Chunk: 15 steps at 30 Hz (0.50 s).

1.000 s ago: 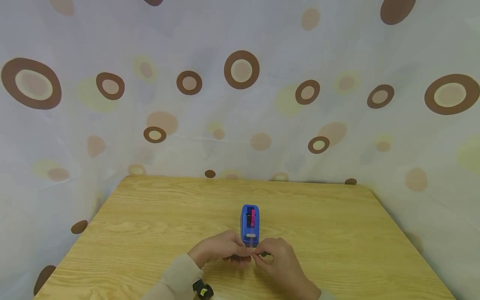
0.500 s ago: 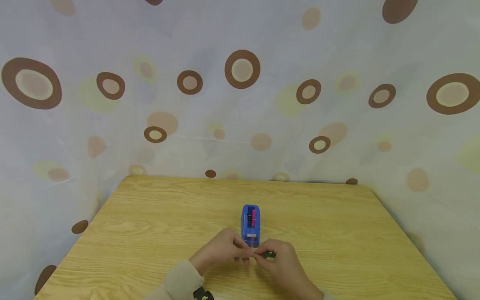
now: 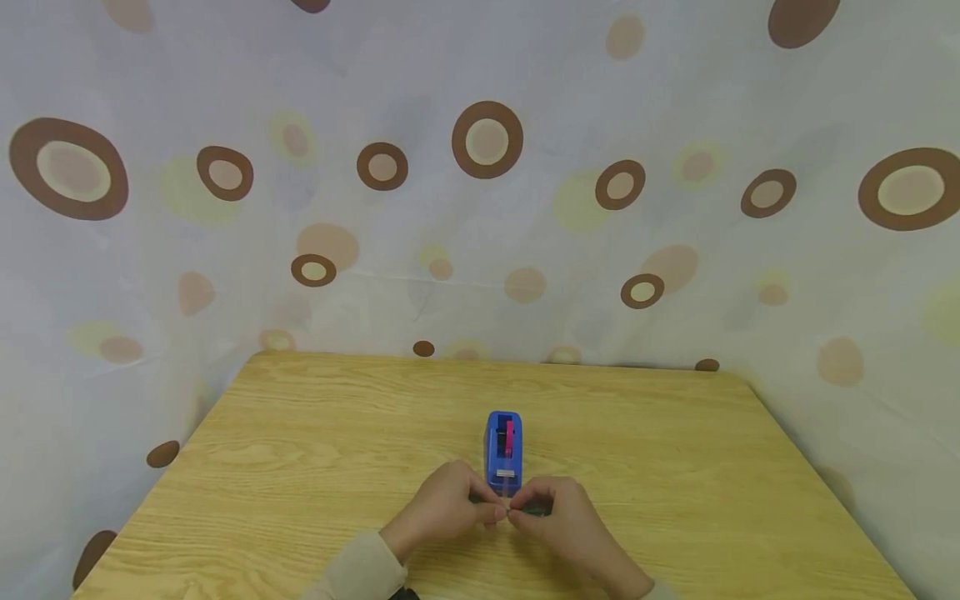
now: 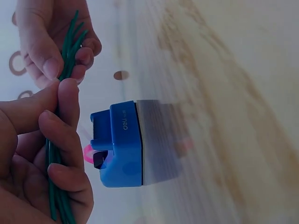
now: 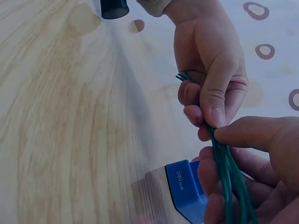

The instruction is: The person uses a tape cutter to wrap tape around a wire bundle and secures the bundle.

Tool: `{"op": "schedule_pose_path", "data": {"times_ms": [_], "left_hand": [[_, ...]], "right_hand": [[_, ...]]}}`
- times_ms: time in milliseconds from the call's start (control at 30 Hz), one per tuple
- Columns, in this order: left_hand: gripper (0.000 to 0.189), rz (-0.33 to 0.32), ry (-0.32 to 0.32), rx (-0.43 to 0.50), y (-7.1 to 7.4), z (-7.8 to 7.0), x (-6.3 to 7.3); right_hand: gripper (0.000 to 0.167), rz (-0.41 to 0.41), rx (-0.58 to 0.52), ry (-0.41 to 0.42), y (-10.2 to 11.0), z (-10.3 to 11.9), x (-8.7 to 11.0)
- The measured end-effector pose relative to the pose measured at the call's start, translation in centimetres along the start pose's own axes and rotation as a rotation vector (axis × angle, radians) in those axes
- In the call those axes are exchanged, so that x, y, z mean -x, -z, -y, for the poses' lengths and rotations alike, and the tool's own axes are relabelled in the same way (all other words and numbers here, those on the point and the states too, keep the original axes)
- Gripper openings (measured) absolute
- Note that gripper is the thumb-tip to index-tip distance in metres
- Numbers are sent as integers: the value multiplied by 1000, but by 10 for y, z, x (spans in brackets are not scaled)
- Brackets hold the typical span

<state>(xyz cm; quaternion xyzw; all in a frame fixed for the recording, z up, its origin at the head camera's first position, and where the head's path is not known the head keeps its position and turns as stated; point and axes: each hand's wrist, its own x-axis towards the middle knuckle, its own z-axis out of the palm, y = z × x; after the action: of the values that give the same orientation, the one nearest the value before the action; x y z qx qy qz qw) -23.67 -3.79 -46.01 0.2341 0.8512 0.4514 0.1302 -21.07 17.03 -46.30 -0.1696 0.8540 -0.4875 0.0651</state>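
Observation:
A bundle of thin green strands (image 4: 55, 186) runs through both hands. My left hand (image 3: 446, 504) curls its fingers round one part of the bundle, with thumb and forefinger pinching near the middle. My right hand (image 3: 566, 521) pinches the bundle right beside it, and the two hands' fingertips meet. Just beyond them stands a blue tape dispenser (image 3: 493, 454) with a pink-cored roll (image 3: 509, 437). A clear tape strip (image 3: 506, 486) stretches from its cutter toward the fingertips, where its end is hidden. The dispenser's side shows in both wrist views.
A wood-grain table (image 3: 337, 433) lies under the hands and dispenser. Behind it hangs a pale curtain (image 3: 420, 217) with brown and beige circles. A dark cylindrical object (image 5: 114, 8) shows by the left sleeve in the right wrist view.
The left fingers, lower and more spread a second ago, are now drawn in round the strands. Both hands stay together at the tape strip; the head view shifts slightly.

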Motion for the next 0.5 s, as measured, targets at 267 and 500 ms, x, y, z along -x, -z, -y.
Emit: {"op": "schedule_pose_path", "data": {"times_ms": [267,500], "left_hand": [[8,-9,-15,-34,1,-2,1],[8,-15,-37,-32,1,-3,2]], "right_hand": [[10,49,-34,-82,1,4,-2],[8,55,-67,-40,1,3,-3]]}}
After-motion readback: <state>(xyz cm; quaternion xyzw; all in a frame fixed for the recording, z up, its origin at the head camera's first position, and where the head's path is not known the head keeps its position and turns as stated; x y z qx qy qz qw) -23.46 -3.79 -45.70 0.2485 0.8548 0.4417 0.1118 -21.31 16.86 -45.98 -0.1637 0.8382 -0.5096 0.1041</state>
